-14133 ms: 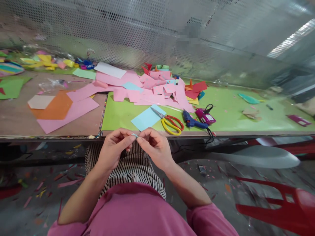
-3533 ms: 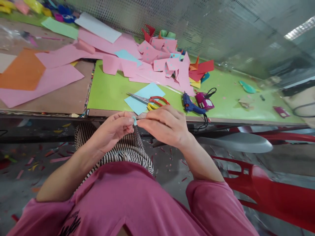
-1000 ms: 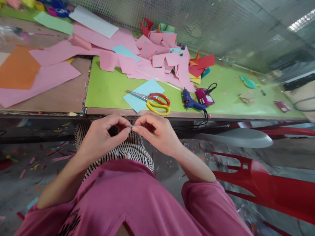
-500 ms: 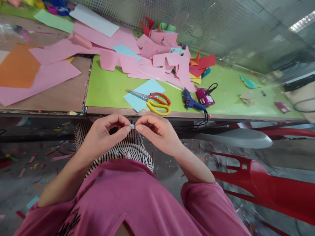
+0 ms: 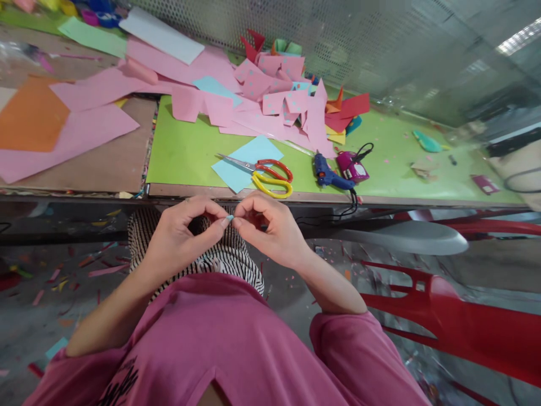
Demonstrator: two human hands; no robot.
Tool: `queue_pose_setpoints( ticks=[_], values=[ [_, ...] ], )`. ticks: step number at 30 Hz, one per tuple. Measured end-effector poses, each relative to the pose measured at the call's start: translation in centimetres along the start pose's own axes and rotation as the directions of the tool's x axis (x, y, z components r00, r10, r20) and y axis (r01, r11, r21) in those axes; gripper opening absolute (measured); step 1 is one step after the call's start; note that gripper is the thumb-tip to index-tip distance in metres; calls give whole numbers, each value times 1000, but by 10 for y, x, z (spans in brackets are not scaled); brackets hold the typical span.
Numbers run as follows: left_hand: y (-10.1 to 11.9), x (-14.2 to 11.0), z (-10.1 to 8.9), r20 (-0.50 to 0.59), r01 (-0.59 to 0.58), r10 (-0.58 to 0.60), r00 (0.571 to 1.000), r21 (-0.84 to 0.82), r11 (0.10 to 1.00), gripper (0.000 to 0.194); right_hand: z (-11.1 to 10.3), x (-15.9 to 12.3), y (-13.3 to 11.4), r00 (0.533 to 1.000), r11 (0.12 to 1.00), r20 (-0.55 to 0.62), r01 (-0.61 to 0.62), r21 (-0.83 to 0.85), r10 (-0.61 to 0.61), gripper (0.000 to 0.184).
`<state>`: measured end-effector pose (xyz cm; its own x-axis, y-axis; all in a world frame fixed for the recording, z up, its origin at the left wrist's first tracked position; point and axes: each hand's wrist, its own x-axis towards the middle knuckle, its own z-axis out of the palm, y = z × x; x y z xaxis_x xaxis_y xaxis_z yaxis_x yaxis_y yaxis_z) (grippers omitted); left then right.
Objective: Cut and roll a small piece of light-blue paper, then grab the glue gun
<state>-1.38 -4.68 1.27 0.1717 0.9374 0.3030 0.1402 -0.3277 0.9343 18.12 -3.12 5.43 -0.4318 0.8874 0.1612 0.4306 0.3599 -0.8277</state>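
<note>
A tiny piece of light blue paper (image 5: 229, 217) is pinched between my two hands, just in front of the table edge and over my lap. My left hand (image 5: 186, 228) grips it from the left with thumb and index finger. From the right, the thumb and index fingertips of my right hand (image 5: 270, 228) close on its other side. Scissors (image 5: 270, 176) with one red and one yellow handle lie on the table beyond my hands, resting partly on a light blue paper sheet (image 5: 236, 175).
A blue glue gun (image 5: 327, 173) lies beside a purple box (image 5: 352, 166) with a black cord. Pink paper pieces (image 5: 270, 84) are heaped at the back. An orange sheet (image 5: 34, 115) lies at left. A red chair (image 5: 465, 321) stands at right; paper scraps litter the floor.
My fingertips have drawn slightly closer around the blue paper piece, and my right fingertips now touch it. Its visible shape has turned a little. Everything on the table stays put.
</note>
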Motion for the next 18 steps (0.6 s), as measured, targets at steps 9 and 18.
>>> queue_pose_setpoints(
  ticks=[9, 18],
  values=[
    [6, 3, -5, 32, -156, 153, 988, 307, 939, 8, -6, 3, -3, 995, 982, 76, 76, -174, -63, 9],
    [5, 4, -1, 32, -146, 145, 989, 394, 907, 10, -6, 6, -8, 986, 877, 133, 155, -455, -105, 5]
  ],
)
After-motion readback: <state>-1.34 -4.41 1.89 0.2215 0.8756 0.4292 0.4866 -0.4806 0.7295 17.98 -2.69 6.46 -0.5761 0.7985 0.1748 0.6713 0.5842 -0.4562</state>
